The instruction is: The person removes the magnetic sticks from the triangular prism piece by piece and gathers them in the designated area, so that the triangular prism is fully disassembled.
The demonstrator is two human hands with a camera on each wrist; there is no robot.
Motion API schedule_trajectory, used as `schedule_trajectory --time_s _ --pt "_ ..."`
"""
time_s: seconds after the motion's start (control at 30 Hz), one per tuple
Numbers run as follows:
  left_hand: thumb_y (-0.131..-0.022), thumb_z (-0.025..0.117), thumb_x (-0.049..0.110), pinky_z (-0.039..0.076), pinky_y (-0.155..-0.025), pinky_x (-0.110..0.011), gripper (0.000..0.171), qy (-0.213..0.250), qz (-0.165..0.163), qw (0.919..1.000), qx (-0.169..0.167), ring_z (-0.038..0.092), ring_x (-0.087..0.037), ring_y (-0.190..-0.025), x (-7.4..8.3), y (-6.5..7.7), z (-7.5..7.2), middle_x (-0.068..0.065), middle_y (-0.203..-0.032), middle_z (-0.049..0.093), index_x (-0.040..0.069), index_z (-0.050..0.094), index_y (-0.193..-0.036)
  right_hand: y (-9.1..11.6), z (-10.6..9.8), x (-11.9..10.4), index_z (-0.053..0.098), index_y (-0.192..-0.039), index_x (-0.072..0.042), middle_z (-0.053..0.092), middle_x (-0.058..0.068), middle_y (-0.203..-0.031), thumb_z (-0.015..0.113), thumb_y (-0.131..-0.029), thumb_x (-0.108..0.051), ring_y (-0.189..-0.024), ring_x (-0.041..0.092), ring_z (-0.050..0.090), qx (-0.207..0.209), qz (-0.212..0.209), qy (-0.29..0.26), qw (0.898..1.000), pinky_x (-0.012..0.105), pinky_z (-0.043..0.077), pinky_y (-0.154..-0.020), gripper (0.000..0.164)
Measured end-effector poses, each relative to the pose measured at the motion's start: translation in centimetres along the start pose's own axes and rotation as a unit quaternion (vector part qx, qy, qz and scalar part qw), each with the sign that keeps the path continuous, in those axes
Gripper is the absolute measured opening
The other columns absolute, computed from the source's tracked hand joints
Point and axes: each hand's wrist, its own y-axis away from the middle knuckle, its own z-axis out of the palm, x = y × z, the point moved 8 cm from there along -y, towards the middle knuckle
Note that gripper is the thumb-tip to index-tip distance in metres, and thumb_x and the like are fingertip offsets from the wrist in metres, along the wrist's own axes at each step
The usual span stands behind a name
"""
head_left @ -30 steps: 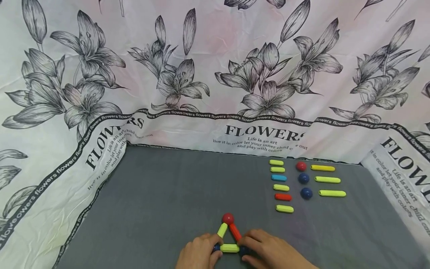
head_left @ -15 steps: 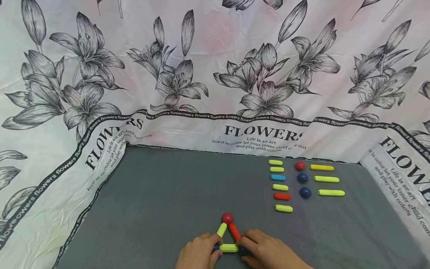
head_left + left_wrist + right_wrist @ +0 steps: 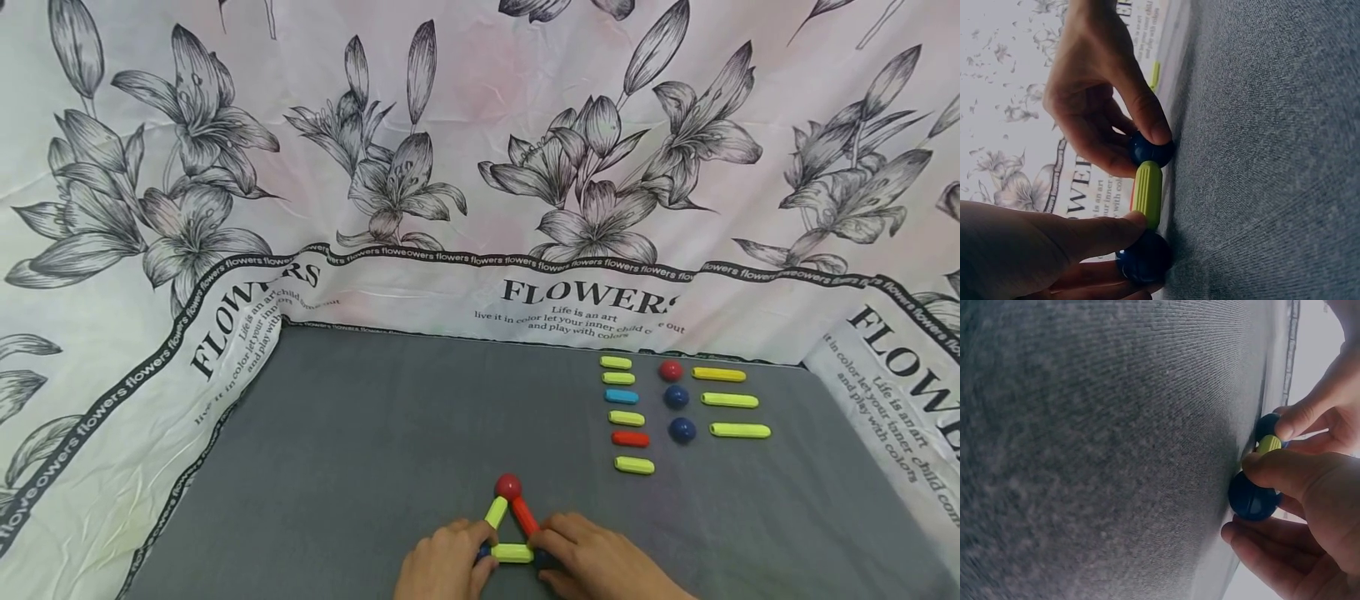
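Observation:
A small triangle of magnetic sticks and balls lies on the grey cloth. At its far corner is a red ball [image 3: 508, 487], joined to a yellow-green stick [image 3: 496, 512] and a red stick [image 3: 525, 516]. Another yellow-green stick [image 3: 512, 553] forms the near side. My left hand [image 3: 446, 562] holds the dark blue ball [image 3: 1145, 257] at the left corner, its thumb against the near stick's end. Between thumb and fingers, my right hand [image 3: 603, 557] grips the other dark blue ball [image 3: 1254, 497] at the right corner. Both balls are partly covered by fingers in the head view.
Right of the triangle lies a column of short sticks [image 3: 626, 418] in yellow-green, blue and red. Beside it are a loose red ball [image 3: 671, 371], two blue balls [image 3: 682, 430] and three longer sticks [image 3: 730, 401]. A flower-printed sheet [image 3: 420, 292] borders the grey cloth [image 3: 360, 417].
The right hand's fingers have shifted slightly left over the right-corner blue ball. The left hand and the triangle look almost the same.

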Motion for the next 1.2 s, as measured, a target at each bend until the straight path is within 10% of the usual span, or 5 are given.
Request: schedule_trajectory --time_s 0.73,1.2 --pt "-0.087 0.088 0.025 0.046 -0.050 -0.032 0.015 -0.004 0.025 0.9995 0.018 0.056 -0.008 -0.059 0.2 0.2 -0.4 0.009 -0.081 0.065 0.024 0.076 -0.096 -0.2 0.3 0.0 0.071 -0.125 -0.024 0.060 -0.016 -0.111 0.080 -0.097 -0.021 -0.092 -0.003 0.052 -0.020 0.010 -0.009 1.000 0.023 0.056 -0.076 0.029" --pt "-0.086 0.089 0.025 0.048 -0.051 -0.032 0.016 -0.003 0.027 0.9994 0.020 0.060 -0.009 -0.061 0.4 0.4 -0.2 0.007 -0.084 0.067 0.024 0.077 -0.097 1.8 -2.0 -0.5 0.071 -0.121 -0.023 0.061 -0.014 -0.114 0.086 -0.091 -0.021 -0.097 0.000 0.058 0.091 -0.036 0.057 0.994 0.023 0.056 -0.076 0.034"
